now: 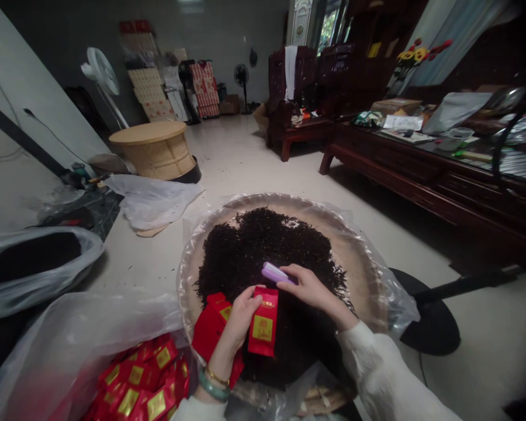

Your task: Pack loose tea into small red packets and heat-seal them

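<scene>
My left hand (242, 316) holds a red tea packet (263, 333) with a gold label upright at its top edge. My right hand (307, 286) grips a light purple scoop (275, 273), its end just above and beyond the packet's top. Whatever lies in the scoop is too blurred to make out. Below both hands, a heap of dark dried tea leaves (263, 240) is spread in a wide round basket tray (363, 257) lined with clear plastic. Beneath my left forearm, more red packets (208, 327) lie on the tray's near left side, partly hidden.
A clear plastic bag (127, 321) with several red packets (144, 380) stands at lower left. Beyond it is a bag of dark leaves (30, 257). A round lidded bamboo basket (158, 152) stands farther back. A fan base (433, 327) and wooden table (421, 169) are at right.
</scene>
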A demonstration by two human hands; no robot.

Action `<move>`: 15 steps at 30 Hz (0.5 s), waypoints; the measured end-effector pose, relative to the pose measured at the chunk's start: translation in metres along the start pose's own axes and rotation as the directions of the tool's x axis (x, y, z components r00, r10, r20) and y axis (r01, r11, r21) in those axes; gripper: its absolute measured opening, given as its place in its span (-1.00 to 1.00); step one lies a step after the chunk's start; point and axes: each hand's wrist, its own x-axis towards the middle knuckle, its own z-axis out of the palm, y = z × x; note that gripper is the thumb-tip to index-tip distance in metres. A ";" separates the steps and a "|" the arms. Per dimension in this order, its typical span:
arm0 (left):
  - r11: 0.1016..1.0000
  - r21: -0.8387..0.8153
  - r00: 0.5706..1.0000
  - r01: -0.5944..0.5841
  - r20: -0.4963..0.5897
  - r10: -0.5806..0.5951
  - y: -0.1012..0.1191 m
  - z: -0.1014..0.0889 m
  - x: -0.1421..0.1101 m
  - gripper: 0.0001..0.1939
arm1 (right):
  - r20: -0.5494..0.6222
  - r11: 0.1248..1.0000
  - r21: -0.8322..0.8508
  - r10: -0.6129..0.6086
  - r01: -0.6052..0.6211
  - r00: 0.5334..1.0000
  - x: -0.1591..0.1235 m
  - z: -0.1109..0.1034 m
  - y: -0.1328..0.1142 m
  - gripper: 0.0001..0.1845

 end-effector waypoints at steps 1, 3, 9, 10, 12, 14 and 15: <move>1.000 -0.014 0.999 -0.004 -0.038 0.004 0.000 0.000 0.000 -0.49 | -0.033 1.000 -0.025 0.011 -0.012 0.999 0.003 0.002 0.006 -0.59; 0.999 -0.040 0.993 -0.035 -0.114 0.030 0.000 0.002 0.001 -0.53 | -0.065 0.998 -0.054 0.012 -0.016 0.998 0.008 0.008 0.015 -0.53; 0.992 -0.041 0.957 -0.122 -0.269 0.107 -0.001 0.010 0.004 -0.58 | -0.169 0.987 0.059 -0.134 0.146 0.976 0.000 0.032 0.006 -0.75; 0.991 -0.039 0.953 -0.129 -0.281 0.113 -0.001 0.010 0.004 -0.59 | -0.173 0.981 0.068 -0.169 0.183 0.970 -0.003 0.035 0.001 -0.78; 0.988 -0.022 0.943 -0.153 -0.303 0.139 -0.001 0.010 0.004 -0.61 | -0.179 0.968 0.087 -0.216 0.234 0.960 -0.009 0.041 -0.009 -0.73; 0.983 0.011 0.928 -0.186 -0.326 0.179 -0.002 0.011 0.004 -0.63 | -0.191 0.958 0.136 -0.225 0.252 0.956 -0.013 0.043 -0.016 -0.64; 0.979 0.026 0.921 -0.202 -0.335 0.199 -0.002 0.011 0.003 -0.65 | -0.190 0.954 0.165 -0.219 0.251 0.957 -0.014 0.044 -0.019 -0.62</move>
